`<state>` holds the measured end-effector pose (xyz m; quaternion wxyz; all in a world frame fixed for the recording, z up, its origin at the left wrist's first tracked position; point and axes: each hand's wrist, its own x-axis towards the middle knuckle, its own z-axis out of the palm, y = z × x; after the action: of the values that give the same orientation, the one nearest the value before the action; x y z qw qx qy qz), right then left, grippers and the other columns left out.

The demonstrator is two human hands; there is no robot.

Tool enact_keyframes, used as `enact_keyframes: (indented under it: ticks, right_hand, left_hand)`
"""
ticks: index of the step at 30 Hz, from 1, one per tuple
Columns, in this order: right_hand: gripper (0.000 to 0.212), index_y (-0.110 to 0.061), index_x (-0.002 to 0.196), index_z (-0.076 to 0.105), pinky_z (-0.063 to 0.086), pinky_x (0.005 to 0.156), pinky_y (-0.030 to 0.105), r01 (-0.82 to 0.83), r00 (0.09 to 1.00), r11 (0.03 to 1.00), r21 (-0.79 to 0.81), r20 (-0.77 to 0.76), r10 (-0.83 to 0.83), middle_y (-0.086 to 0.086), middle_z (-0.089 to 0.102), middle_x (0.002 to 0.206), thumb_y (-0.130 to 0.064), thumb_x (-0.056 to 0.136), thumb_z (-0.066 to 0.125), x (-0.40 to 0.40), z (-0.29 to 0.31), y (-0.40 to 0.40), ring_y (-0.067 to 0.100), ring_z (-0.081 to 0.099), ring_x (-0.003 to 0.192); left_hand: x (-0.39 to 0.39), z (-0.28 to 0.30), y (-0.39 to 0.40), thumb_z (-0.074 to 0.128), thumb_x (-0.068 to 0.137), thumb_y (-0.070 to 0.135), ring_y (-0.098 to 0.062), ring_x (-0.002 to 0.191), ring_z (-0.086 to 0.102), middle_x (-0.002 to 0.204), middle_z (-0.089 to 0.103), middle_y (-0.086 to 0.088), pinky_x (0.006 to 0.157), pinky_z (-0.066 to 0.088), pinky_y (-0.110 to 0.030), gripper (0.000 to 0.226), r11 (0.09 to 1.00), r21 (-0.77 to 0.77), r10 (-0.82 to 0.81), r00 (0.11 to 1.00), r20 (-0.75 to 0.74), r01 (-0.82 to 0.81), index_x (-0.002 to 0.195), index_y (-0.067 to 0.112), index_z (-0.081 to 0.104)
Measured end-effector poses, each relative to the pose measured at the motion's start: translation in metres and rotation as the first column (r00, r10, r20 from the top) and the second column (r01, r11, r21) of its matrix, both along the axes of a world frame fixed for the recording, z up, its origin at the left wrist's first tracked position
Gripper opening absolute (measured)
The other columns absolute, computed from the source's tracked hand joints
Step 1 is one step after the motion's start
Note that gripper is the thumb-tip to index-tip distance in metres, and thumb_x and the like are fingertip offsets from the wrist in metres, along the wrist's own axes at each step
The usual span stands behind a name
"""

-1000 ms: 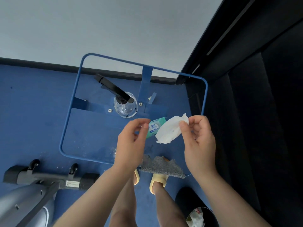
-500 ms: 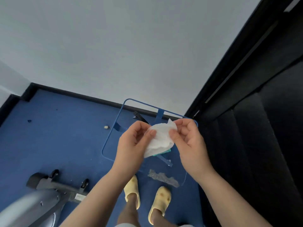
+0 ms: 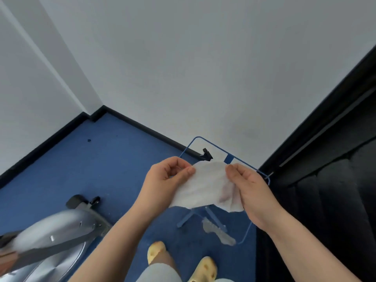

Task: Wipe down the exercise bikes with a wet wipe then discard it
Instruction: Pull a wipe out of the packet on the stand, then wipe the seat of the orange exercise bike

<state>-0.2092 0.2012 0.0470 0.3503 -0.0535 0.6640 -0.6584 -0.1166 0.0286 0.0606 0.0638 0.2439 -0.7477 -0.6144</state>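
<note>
Thumb and fingertips [image 3: 190, 170] of the left hand [image 3: 164, 180] pinch one upper edge of the white wet wipe [image 3: 205, 186]; the right hand [image 3: 250, 190] pinches the opposite edge. The wipe hangs spread between them at mid-frame, above a blue wire-frame stand [image 3: 247, 228] on blue carpet [image 3: 101, 159]. A grey exercise bike [image 3: 50, 235], blurred, occupies the lower left. Yellow slippers [image 3: 155, 251] appear below.

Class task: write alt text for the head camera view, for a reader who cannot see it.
Two bare hands, left hand and right hand, stretch a white wet wipe open above a blue carpet. A grey exercise bike stands lower left; a blue metal frame stands behind the wipe.
</note>
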Motion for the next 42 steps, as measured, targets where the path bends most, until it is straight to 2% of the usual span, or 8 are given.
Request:
enact_keyframes:
  ticks: [5,8,13,21,26,31,35,42]
  right_hand:
    - [0.031,0.001,0.091,0.059,0.051,0.086,0.053,0.073,0.997,0.994,0.083,-0.002,-0.073,0.013,0.070,0.086,-0.030,0.094,0.056,0.004,0.005,0.000,0.028,0.064,0.079]
    - [0.028,-0.007,0.083,0.061,0.054,0.079,0.048,0.061,0.987,0.962,0.265,-0.160,-0.018,0.014,0.071,0.086,-0.033,0.093,0.057,0.006,0.007,-0.003,0.030,0.065,0.077]
    - [0.011,-0.026,0.084,0.060,0.051,0.068,0.036,0.168,0.935,0.871,0.463,-0.355,0.008,-0.004,0.068,0.084,-0.033,0.090,0.055,0.032,0.009,-0.027,0.018,0.063,0.078]
    - [0.030,-0.025,0.105,0.064,0.051,0.077,0.013,-0.143,0.953,0.985,0.098,-0.254,0.164,-0.012,0.074,0.097,0.000,0.091,0.054,0.117,0.030,-0.076,0.000,0.067,0.093]
    - [0.021,-0.021,0.105,0.067,0.057,0.076,0.025,-0.162,0.959,0.983,0.091,-0.222,0.178,-0.004,0.076,0.092,-0.009,0.088,0.065,0.141,0.025,-0.086,0.011,0.071,0.091]
    - [0.010,-0.024,0.096,0.069,0.058,0.076,0.045,-0.181,0.913,0.944,0.277,-0.309,0.266,-0.006,0.076,0.085,-0.022,0.090,0.062,0.149,0.013,-0.098,0.013,0.072,0.082]
    - [0.017,-0.030,0.087,0.062,0.054,0.069,0.040,-0.203,0.691,0.823,0.530,-0.518,0.504,-0.013,0.069,0.075,-0.043,0.088,0.051,0.145,0.006,-0.114,0.013,0.064,0.076]
    - [0.020,-0.026,0.081,0.054,0.039,0.051,0.027,-0.275,0.181,0.644,0.713,-0.620,0.764,-0.005,0.058,0.063,-0.036,0.095,0.045,0.154,-0.003,-0.156,0.016,0.054,0.064]
  left_hand:
    - [0.014,0.009,-0.015,0.068,0.082,0.037,-0.015,0.050,0.046,0.060,0.056,-0.004,0.048,0.038,-0.022,0.029,0.996,0.090,-0.018,0.982,0.186,0.001,0.067,0.013,0.064]
    - [0.025,0.012,-0.023,0.070,0.082,0.030,-0.013,0.042,0.041,0.053,0.054,-0.001,0.038,0.032,-0.019,0.025,0.977,0.207,0.004,0.981,0.193,-0.045,0.066,0.012,0.064]
    - [0.044,0.017,-0.025,0.067,0.085,0.016,-0.013,0.055,0.062,0.068,0.070,-0.007,0.053,0.049,-0.022,0.010,0.966,0.229,0.099,0.989,0.113,-0.123,0.085,0.007,0.071]
    - [0.087,0.029,-0.029,0.052,0.092,0.008,-0.015,0.081,0.070,0.087,0.075,-0.003,0.068,0.053,-0.024,0.022,0.973,0.208,0.098,0.995,0.015,-0.099,0.101,0.018,0.069]
    - [0.121,0.033,-0.047,0.054,0.092,0.019,-0.008,0.087,0.068,0.088,0.074,0.006,0.073,0.052,-0.027,0.020,0.994,0.106,0.012,0.999,0.033,-0.015,0.102,0.026,0.069]
    - [0.158,0.023,-0.063,0.053,0.090,0.029,0.004,0.076,0.061,0.089,0.070,0.016,0.063,0.048,-0.014,0.017,0.972,-0.180,0.170,0.980,0.108,-0.149,0.097,0.037,0.066]
    - [0.200,0.004,-0.076,0.051,0.091,0.032,0.007,0.079,0.057,0.093,0.063,0.020,0.074,0.049,-0.021,0.017,0.908,-0.328,0.351,0.901,0.255,-0.261,0.101,0.039,0.062]
    - [0.301,-0.026,-0.060,0.048,0.091,0.034,-0.004,0.098,0.058,0.107,0.063,0.018,0.084,0.048,-0.028,0.022,0.699,-0.566,0.692,0.613,0.381,-0.437,0.110,0.034,0.060]
